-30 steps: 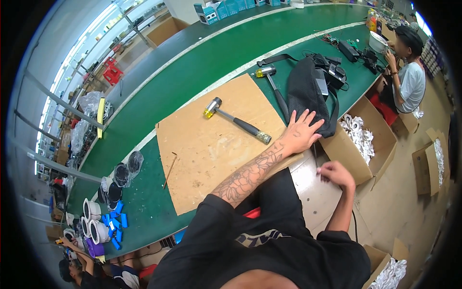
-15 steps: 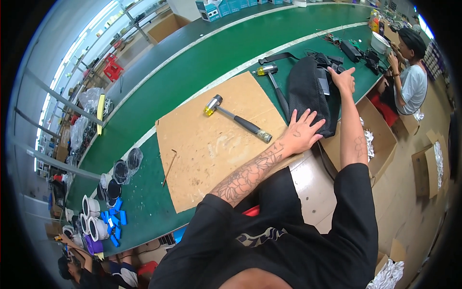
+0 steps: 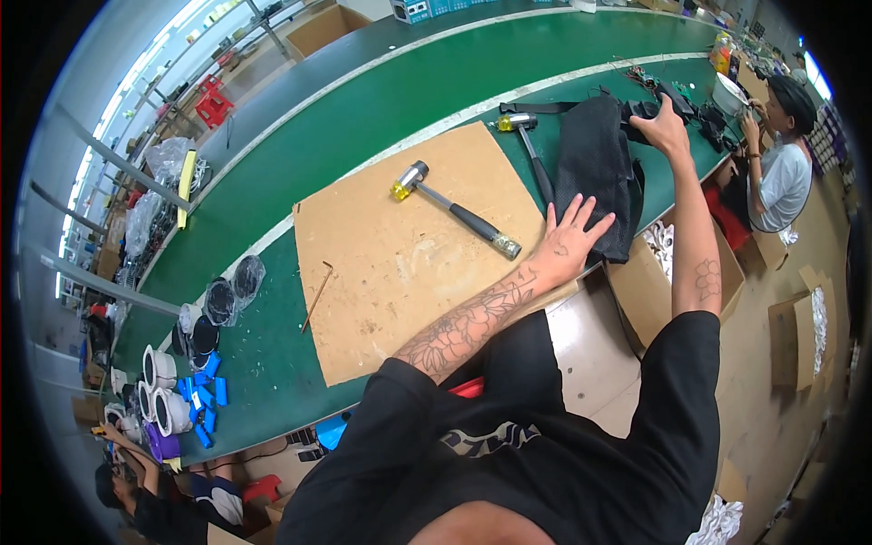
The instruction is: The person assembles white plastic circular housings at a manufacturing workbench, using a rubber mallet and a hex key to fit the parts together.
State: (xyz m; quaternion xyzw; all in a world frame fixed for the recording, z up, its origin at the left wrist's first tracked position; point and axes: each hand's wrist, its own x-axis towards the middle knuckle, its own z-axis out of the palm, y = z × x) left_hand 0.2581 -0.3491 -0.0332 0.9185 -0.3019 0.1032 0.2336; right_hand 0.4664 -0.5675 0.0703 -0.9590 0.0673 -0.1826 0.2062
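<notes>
Since a second ago, the right hand (image 3: 665, 132) has come up from beside the bench to the far right side of the limp black mesh bag with a strap (image 3: 590, 168), and the pale grey patch that showed on the bag is now out of sight. The right hand's thumb is spread away from its fingers, by the bag's far edge; the fingers are partly hidden, so I cannot tell whether they have hold of anything. The left hand (image 3: 563, 247) lies flat, fingers fanned out over the bag's near end, gripping nothing.

The bag rests on the green-topped bench (image 3: 263, 363), to the right of a worn tan board (image 3: 381, 309). On the board lie a black-handled mallet with a yellow-and-black head (image 3: 470, 222) and a thin, bent brown rod (image 3: 317, 297). A second mallet with a yellow-ended metal head (image 3: 538, 169) lies between board and bag. Below the bench edge, an open brown cardboard box (image 3: 724, 272) holds crumpled-looking white pieces (image 3: 661, 247).
</notes>
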